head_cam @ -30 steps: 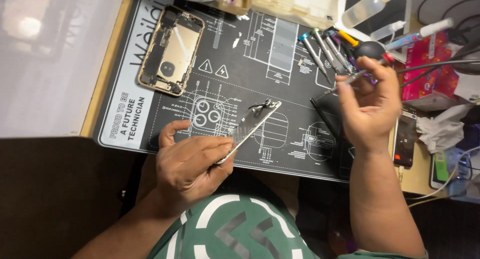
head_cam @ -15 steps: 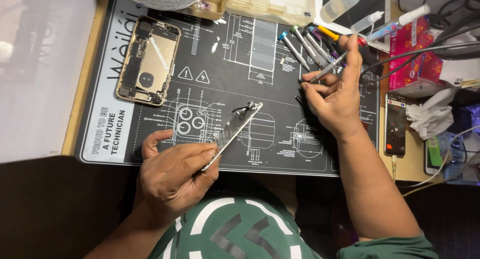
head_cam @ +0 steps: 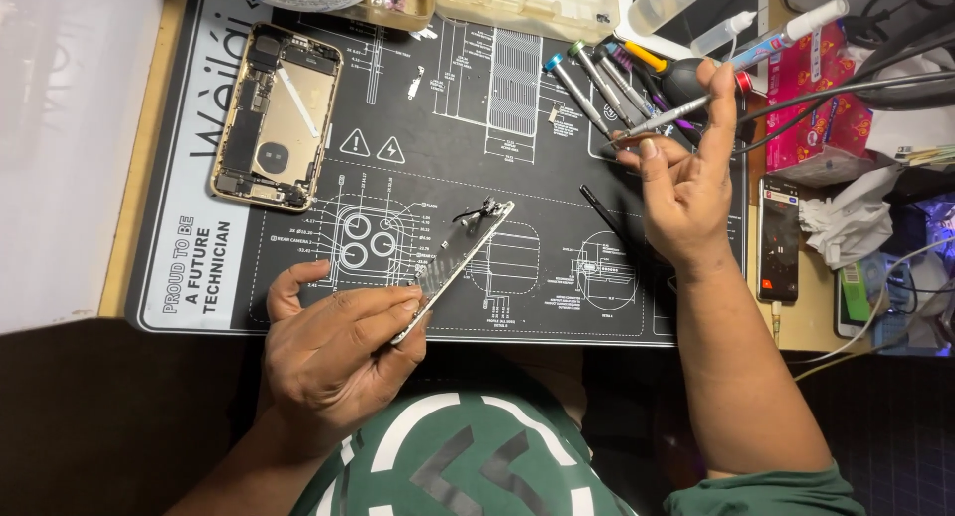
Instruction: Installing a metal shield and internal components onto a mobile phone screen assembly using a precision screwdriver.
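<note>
Our left hand (head_cam: 333,352) pinches the detached phone screen panel (head_cam: 456,262) by its lower end above the black repair mat (head_cam: 438,98), tip toward one o'clock, while our right hand (head_cam: 686,183) grips what looks like a silver screwdriver (head_cam: 671,116), the opened gold phone (head_cam: 277,118) lying at ten o'clock.

A repair bench seen from above: over the past second the right hand (head_cam: 686,193) has lifted off the row of screwdrivers (head_cam: 597,78) and now holds one silver-shafted screwdriver (head_cam: 676,113) pinched between thumb and raised fingers, its tip clear of the black work mat (head_cam: 448,158); a second ago the hand was bent down among the tools. The left hand (head_cam: 338,352) has tilted the detached phone screen panel (head_cam: 453,262) slightly, its index finger curling away. The head camera has drifted, so the opened phone body (head_cam: 279,118) sits further right in view.
</note>
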